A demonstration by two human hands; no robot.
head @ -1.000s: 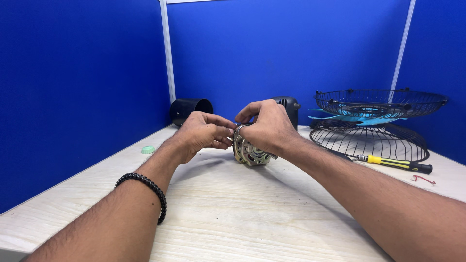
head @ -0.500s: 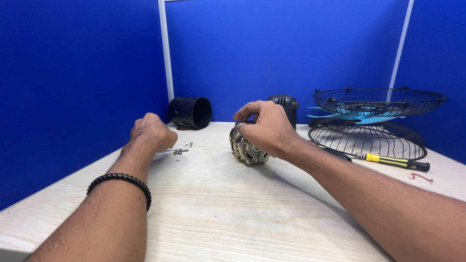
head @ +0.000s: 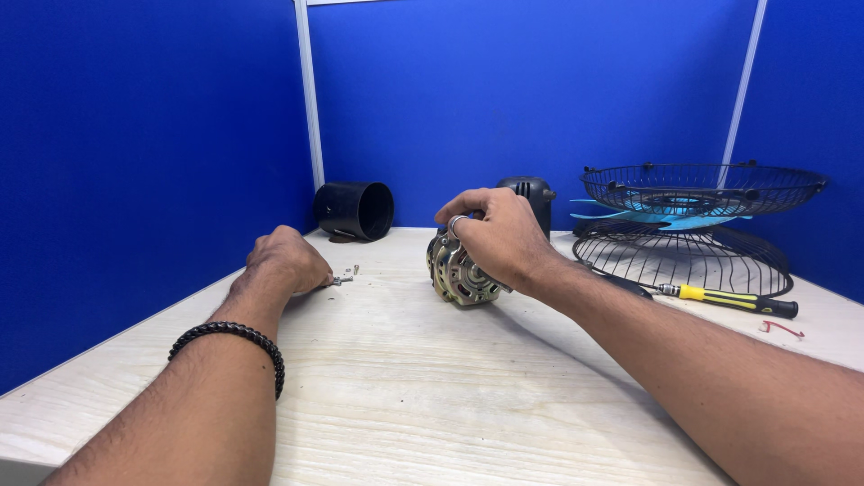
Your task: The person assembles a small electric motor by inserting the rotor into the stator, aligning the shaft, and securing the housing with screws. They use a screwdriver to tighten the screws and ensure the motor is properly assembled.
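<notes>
Now, right hand (head: 499,238): fingers curled over the top of the fan motor (head: 459,270), gripping it upright on the wooden table (head: 432,396).
Left hand (head: 286,261): knuckles up, fingers bent down onto small screws (head: 346,275); whether it pinches one, can't tell.
Off right: wire fan guards (head: 697,225), yellow-handled screwdriver (head: 729,299).

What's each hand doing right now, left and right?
Left hand: curled on the table at the small screws; grip hidden, cannot tell.
Right hand: closed on the fan motor.
</notes>
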